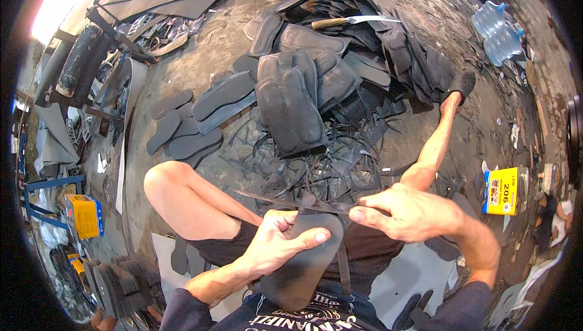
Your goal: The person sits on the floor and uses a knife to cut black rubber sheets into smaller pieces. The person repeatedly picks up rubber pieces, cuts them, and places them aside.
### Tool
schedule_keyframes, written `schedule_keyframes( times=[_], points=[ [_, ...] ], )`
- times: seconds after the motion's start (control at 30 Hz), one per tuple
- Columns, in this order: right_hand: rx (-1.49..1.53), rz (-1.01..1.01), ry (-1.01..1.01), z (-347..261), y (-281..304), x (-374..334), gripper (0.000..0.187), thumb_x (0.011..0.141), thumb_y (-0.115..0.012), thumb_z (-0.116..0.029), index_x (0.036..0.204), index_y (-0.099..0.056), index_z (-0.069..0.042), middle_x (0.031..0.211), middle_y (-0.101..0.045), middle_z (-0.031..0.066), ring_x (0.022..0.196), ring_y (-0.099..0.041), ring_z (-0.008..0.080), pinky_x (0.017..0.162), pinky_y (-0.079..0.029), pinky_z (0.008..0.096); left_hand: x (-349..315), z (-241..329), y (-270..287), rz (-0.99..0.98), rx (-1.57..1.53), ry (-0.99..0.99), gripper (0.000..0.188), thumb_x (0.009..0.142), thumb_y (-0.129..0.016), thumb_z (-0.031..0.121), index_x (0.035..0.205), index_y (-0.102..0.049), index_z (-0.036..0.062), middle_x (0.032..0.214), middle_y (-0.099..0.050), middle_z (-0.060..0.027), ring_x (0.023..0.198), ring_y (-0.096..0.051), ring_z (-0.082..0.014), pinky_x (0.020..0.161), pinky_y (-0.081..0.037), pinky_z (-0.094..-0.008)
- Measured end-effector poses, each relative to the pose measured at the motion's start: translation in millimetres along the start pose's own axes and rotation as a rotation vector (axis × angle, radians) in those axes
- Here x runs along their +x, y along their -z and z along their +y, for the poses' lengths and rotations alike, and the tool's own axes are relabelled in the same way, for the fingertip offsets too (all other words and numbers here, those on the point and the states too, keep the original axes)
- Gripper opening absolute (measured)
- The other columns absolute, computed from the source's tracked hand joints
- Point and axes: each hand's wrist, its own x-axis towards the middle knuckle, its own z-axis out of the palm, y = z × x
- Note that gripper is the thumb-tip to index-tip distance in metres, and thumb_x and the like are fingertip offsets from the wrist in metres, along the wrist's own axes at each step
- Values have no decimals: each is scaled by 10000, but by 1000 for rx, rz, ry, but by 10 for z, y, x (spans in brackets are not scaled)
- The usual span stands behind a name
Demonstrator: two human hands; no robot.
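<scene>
My left grip (276, 245) pinches a dark, sole-shaped sheet (306, 264) above my lap (376, 252). My right grip (404, 212) is wrapped around a knife (331, 206), its metal crossing near the sheet's far end. Dark padded pieces (291, 109) lie heaped on the floor (194, 64) ahead; a yellow box (503, 191) sits toward its right edge.

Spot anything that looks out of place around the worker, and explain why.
A wooden-handled knife lies loose on the heap of dark sheets, its bare blade oddly exposed; scrap strips litter the floor untidily.

A dark, smooth sole piece (306, 267) slants upward — a long, thin knife (328, 206) crosses its far end, perhaps touching.
</scene>
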Motion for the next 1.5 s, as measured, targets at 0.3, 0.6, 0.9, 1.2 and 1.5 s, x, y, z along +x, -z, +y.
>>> schedule_keyframes(
  times=[0.3,0.6,0.9,1.2,1.5],
  points=[
    [16,-590,-238,22,541,537,843,1060,-315,-837,977,-689,-86,777,-527,-13,683,-470,123,606,-414,315,146,-81,-59,-4,137,140,389,980,-857,356,1196,-806,36,1026,-791,-25,860,-691,-74,770,-562,-256],
    [930,435,222,542,-620,863,669,1113,-365,-722,968,-587,-108,631,-493,-24,519,-440,62,460,-362,248,252,140,523,724,-299,-648,350,977,-844,124,1241,-651,1,1204,-727,-76,1050,-695,-147,959,-571,-314],
    [388,738,308,-69,-1758,1072,485,1131,-528,-495,1074,-640,-26,769,-680,239,742,-754,429,620,-544,464,255,-6,399,792,-453,-692,280,1077,-724,289,1216,-637,63,1142,-716,-42,1023,-715,-163,888,-610,-353],
    [359,815,322,-16,-1972,1114,564,1136,-481,-547,1013,-627,-16,688,-578,184,601,-633,354,570,-475,439,53,39,278,749,-510,-662,276,1100,-683,322,1218,-648,76,1143,-718,-34,1047,-704,-151,911,-603,-360],
    [377,400,254,-329,-1350,1079,474,1148,-498,-450,1099,-649,-3,854,-674,291,815,-659,560,708,-533,533,-16,-328,550,787,-320,-691,367,1089,-700,224,1379,-569,43,1112,-717,-55,872,-726,-140,722,-637,-309]
  ],
)
